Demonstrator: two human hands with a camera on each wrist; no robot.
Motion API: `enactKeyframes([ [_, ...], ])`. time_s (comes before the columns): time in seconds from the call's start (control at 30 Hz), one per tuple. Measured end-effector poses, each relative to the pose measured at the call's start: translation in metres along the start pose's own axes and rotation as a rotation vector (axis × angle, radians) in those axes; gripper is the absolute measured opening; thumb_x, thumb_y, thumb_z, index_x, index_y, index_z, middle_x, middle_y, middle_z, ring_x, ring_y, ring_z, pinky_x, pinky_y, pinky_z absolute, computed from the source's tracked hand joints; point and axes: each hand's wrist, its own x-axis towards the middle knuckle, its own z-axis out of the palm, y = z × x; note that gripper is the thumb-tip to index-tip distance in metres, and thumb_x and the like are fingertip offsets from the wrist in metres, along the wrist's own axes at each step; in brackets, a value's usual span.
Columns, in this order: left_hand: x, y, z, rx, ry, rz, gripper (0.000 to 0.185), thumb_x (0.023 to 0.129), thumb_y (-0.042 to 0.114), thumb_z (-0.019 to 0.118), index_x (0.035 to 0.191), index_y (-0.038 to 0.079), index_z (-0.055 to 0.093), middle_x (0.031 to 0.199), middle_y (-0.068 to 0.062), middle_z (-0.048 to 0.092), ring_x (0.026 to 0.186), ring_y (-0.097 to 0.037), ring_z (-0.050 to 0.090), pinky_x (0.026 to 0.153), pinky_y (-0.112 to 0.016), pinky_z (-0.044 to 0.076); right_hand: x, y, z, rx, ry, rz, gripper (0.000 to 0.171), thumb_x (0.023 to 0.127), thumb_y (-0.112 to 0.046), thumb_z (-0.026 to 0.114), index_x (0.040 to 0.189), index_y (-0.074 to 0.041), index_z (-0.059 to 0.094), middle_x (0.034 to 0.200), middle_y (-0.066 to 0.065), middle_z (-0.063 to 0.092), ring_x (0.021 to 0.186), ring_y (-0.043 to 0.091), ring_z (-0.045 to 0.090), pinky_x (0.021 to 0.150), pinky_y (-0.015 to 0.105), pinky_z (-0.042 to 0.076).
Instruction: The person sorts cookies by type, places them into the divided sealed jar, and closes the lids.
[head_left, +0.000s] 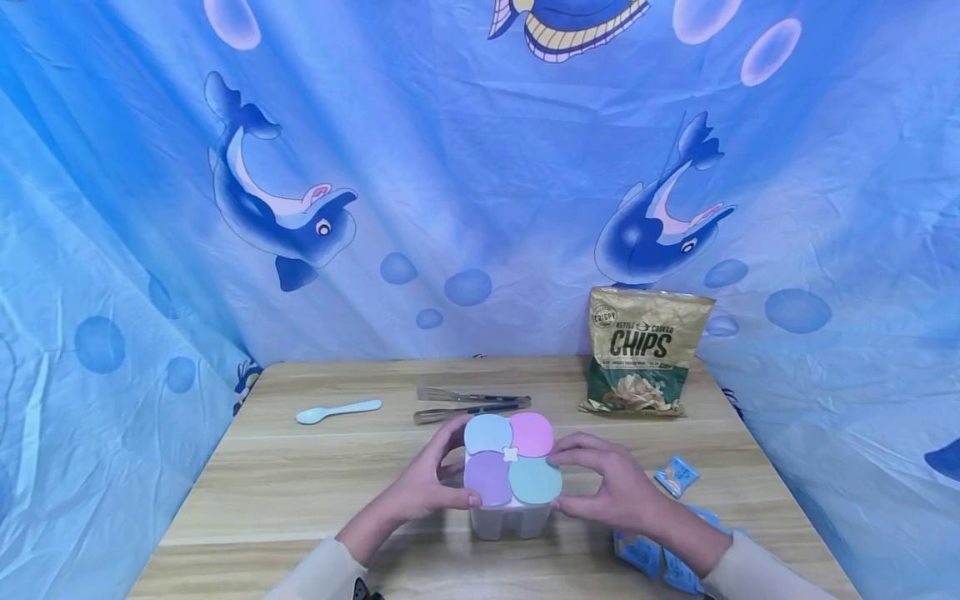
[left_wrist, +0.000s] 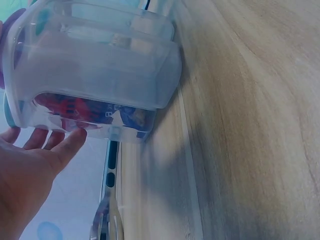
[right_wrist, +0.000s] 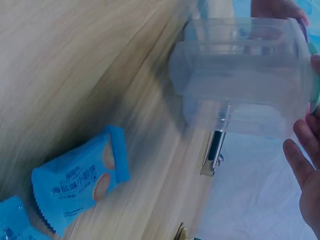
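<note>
Left hand point(head_left: 420, 487) is curled around the left side of a clear plastic container point(head_left: 510, 517), thumb sitting on the edge of its lid and fingers wrapped around the far side. From the left wrist view you can see those fingertips point(left_wrist: 75, 136) right against the see-through wall. The container sits on the wooden table point(head_left: 300, 492), near the front edge and about in the middle. Its lid point(head_left: 512, 458) is a four-petal thing: light blue, pink, purple and teal, with a little white cross piece in the center.

Right hand point(head_left: 607, 487) grips the other side the same way, fingers bent over the lid's rim, so both hands have it between them.

Further back on the left there's a pale blue spoon point(head_left: 337, 411), then a pair of metal tongs point(head_left: 471, 403) just behind the container. A bag of kettle chips point(head_left: 643, 350) stands upright at the back right against the dolphin-print cloth point(head_left: 465, 167). Down by the right wrist lie a few small blue snack packets point(right_wrist: 80, 182), just beside the container but not touching it.
</note>
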Motion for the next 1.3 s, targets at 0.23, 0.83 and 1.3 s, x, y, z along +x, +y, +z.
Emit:
enactKeyframes([
  [0.23,0.0,-0.001,0.0,-0.001,0.006,0.013,0.102,0.077,0.022,0.09,0.158,0.028,0.029,0.159,-0.006,0.037,0.149,-0.036,0.034,0.112,-0.052,0.047,0.0,0.007,0.002,-0.017,0.029,-0.063,0.045,0.074,-0.034,0.093,0.114,-0.022,0.076,0.118,-0.008,0.072,0.108,0.014,0.071,0.091,0.034,0.061],
  [0.83,0.0,0.004,0.002,-0.012,-0.016,0.002,0.105,0.077,0.019,0.091,0.158,0.027,0.025,0.162,-0.007,0.032,0.152,-0.038,0.029,0.11,-0.045,0.049,0.005,0.017,0.011,-0.045,0.21,-0.363,0.029,0.087,-0.028,0.083,0.109,-0.011,0.076,0.108,0.006,0.077,0.098,0.022,0.074,0.093,0.024,0.058],
  [1.3,-0.002,0.003,0.0,-0.058,0.006,0.02,0.106,0.077,0.014,0.09,0.161,0.018,0.024,0.161,-0.009,0.034,0.149,-0.041,0.032,0.11,-0.05,0.049,0.02,0.01,-0.004,0.228,0.023,-0.077,0.027,0.087,-0.015,0.083,0.112,-0.016,0.075,0.113,0.004,0.076,0.103,0.015,0.07,0.072,0.034,0.062],
])
